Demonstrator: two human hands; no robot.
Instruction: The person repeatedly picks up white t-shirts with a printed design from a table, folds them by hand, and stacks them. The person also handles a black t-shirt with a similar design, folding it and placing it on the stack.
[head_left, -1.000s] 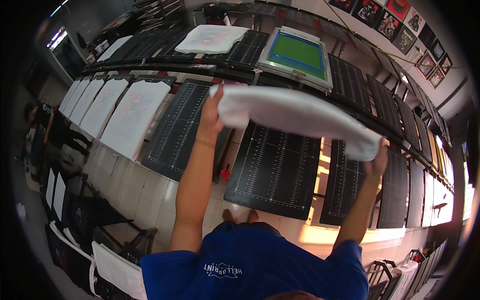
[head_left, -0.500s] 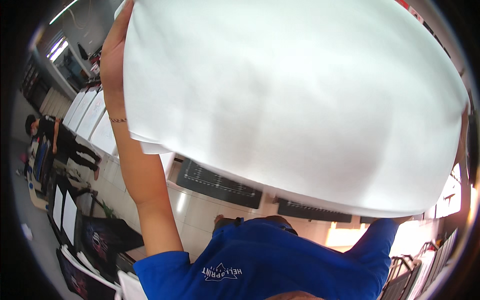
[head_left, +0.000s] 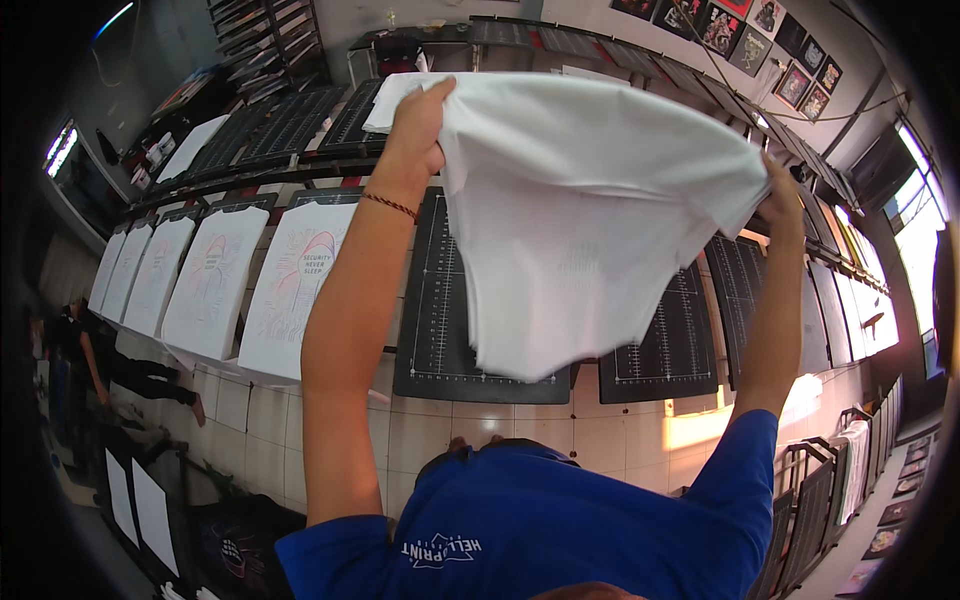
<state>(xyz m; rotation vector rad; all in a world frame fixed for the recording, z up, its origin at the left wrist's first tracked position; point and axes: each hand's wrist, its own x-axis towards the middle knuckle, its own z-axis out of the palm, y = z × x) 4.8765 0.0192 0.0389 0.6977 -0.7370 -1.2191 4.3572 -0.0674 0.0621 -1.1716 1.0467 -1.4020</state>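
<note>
The wearer's blue short-sleeved T-shirt (head_left: 600,510) fills the lower edge, with bare feet (head_left: 475,441) only partly visible beyond it on glossy, square floor tiles (head_left: 590,430). Both arms reach forward; a braided band (head_left: 388,205) circles the left wrist. The left hand (head_left: 422,125) grips one upper corner of a white garment (head_left: 590,170), and the right hand (head_left: 780,195) grips the other, its fingertips partly hidden by cloth. The garment hangs spread between them, soft and thin, sagging into folds along the top and narrowing to a motion-blurred lower edge. It blocks much of the flat black boards with ruled white markings (head_left: 430,310) behind it; whether it touches them cannot be told.

Left of these, white shirts with fine coloured line prints (head_left: 290,290) lie smooth on a row of boards, the nearest partly covered by the left forearm. A co-worker in dark clothes (head_left: 110,355) stands beyond, dim near the rim. Farther back, another white cloth (head_left: 385,105) is half hidden behind the left hand, before a metal shelf rack (head_left: 265,45) and wall pictures (head_left: 750,50).
</note>
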